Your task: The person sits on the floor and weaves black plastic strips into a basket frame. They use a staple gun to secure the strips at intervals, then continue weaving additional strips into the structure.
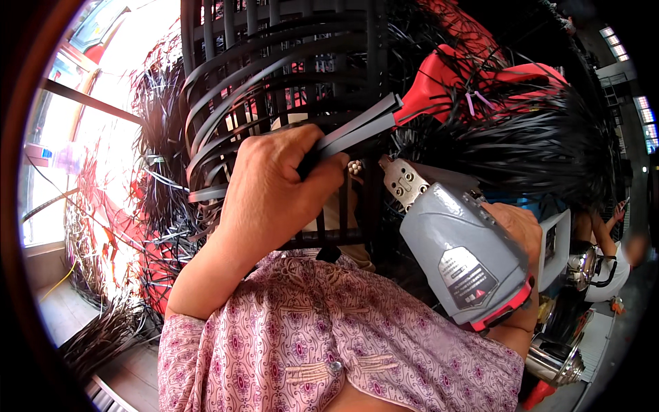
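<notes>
My left hand (281,182) is closed around the gathered ends of several flat grey plastic strips (362,128), which stick out to the right past my thumb. These curve back in wide loops (206,130) over a black slatted, partly woven frame (382,48) in front of me. In my right hand (518,225) is a grey staple gun (446,237) with a metal nose and a red-and-black end. Its nose points up and left toward the frame, a short way from my left hand. The grip and most of my right fingers are hidden behind its body.
Bundles of loose black strips (549,147) lie over red plastic (429,79) at the right; more hang at the left (161,130). A bright window (44,185) is at far left. Shiny metal pots (559,360) stand at lower right, near another person (607,278).
</notes>
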{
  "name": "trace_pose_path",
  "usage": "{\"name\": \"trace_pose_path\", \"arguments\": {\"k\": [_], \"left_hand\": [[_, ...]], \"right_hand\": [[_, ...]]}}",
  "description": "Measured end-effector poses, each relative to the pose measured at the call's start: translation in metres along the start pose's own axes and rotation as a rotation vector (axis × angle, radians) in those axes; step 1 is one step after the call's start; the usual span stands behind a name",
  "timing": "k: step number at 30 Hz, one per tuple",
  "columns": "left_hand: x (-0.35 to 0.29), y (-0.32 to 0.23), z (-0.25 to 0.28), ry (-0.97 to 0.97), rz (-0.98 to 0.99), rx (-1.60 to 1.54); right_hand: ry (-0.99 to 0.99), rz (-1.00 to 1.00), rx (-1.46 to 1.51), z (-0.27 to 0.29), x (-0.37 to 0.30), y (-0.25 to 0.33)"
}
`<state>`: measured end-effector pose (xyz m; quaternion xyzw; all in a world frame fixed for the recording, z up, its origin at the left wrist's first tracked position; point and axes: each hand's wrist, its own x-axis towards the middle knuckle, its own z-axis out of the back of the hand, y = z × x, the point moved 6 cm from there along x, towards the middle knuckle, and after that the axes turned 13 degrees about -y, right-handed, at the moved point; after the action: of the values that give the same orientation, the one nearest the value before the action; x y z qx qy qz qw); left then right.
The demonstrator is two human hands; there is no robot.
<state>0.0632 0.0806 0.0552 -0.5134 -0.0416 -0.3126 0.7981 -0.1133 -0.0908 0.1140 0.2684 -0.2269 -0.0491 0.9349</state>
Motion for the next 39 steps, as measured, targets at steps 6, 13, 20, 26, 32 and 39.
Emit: {"name": "trace_pose_path", "arguments": {"k": [6, 13, 20, 26, 32, 39], "left_hand": [[0.000, 0.001, 0.000, 0.000, 0.006, -0.031], [0.000, 0.002, -0.001, 0.002, -0.015, -0.050], [-0.001, 0.003, 0.000, -0.008, -0.016, -0.051], [0.000, 0.002, -0.002, 0.000, -0.016, -0.066], [0.000, 0.000, -0.003, -0.005, -0.031, -0.061], [0.000, -0.001, -0.003, -0.009, -0.033, -0.060]], "right_hand": [[0.001, 0.006, -0.020, -0.004, 0.003, -0.003], [-0.004, 0.008, -0.054, -0.004, 0.003, -0.004], [0.004, -0.007, -0.065, -0.005, 0.004, -0.004], [-0.006, -0.037, -0.097, -0.002, 0.001, -0.004], [-0.065, -0.004, -0.126, -0.002, -0.005, -0.009], [-0.069, 0.067, -0.181, -0.002, -0.003, -0.004]]}}
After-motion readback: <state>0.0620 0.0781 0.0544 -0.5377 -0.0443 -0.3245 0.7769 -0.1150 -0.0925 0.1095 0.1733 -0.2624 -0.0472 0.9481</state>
